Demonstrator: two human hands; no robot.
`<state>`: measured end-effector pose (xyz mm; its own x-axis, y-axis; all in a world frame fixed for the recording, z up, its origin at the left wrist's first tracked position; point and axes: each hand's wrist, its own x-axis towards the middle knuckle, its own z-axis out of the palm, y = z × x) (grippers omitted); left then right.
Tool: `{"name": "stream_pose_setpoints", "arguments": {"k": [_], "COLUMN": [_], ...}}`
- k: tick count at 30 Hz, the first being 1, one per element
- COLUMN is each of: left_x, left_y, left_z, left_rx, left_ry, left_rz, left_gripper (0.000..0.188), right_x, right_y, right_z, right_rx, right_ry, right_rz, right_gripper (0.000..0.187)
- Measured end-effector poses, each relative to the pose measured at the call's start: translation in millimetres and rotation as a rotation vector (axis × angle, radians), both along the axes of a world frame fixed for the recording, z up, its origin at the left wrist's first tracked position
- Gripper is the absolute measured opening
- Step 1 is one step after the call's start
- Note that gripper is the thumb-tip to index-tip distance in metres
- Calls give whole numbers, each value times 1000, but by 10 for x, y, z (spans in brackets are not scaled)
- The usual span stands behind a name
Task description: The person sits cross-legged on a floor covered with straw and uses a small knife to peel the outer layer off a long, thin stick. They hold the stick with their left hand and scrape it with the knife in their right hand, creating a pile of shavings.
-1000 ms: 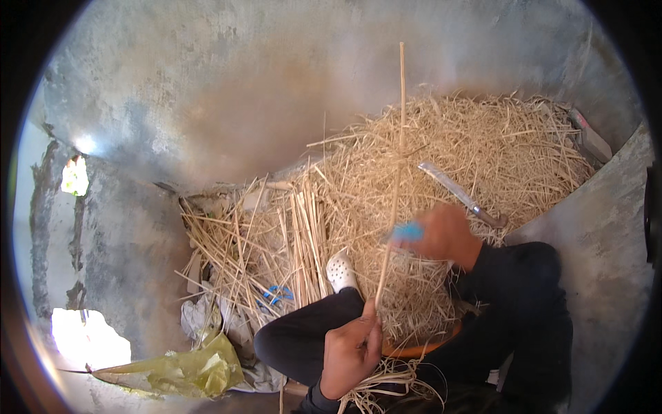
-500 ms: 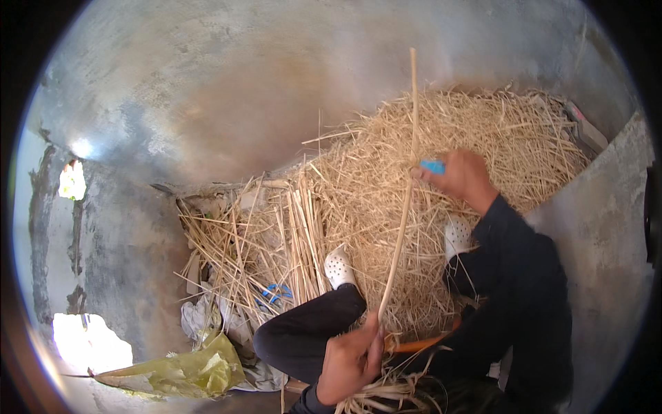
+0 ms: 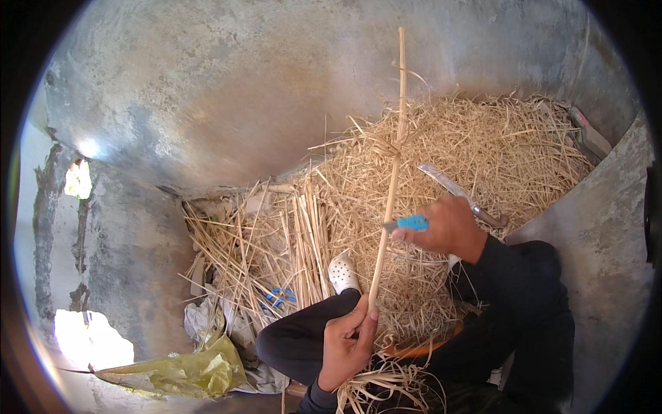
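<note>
My left hand [image 3: 348, 345] is closed round the lower end of a long pale wooden strip [image 3: 394, 179], which looks like split bamboo or cane and slants up and away. My right hand [image 3: 445, 228] grips the blue handle of a small knife [image 3: 412, 222], its short blade touching or close beside the strip's middle. Thin curled shavings [image 3: 386, 146] hang off the strip higher up. Below my left hand, a bunch of pale peeled ribbons [image 3: 386, 390] lies over my lap.
A big heap of shavings [image 3: 496, 131] fills the corner by the walls. On it lies a long-bladed knife [image 3: 452, 186]. Several strips [image 3: 303, 241] lie beyond my white clog [image 3: 343, 274]. A yellowish plastic sheet [image 3: 186, 372] and a blue looped object [image 3: 279, 297] are at left.
My right hand has come down the strip toward me with the knife. Curled shavings now stand out on its upper part. The long-bladed knife on the heap has come into sight.
</note>
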<state>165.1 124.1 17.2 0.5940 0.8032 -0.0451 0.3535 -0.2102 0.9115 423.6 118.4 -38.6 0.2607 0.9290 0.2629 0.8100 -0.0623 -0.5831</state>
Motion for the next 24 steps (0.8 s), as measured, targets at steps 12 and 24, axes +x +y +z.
{"name": "stream_pose_setpoints", "arguments": {"k": [12,24], "left_x": [69,-103], "left_y": [56,-40], "left_z": [19,-117], "left_rx": [198,62], "left_ry": [80,53], "left_rz": [-45,-24], "left_gripper": [24,19], "right_x": [-48,-129], "right_y": [6,31], "right_z": [-31,-141], "right_rx": [95,-87], "right_ry": [-106,-77], "right_rz": [14,64], "right_gripper": [83,87]}}
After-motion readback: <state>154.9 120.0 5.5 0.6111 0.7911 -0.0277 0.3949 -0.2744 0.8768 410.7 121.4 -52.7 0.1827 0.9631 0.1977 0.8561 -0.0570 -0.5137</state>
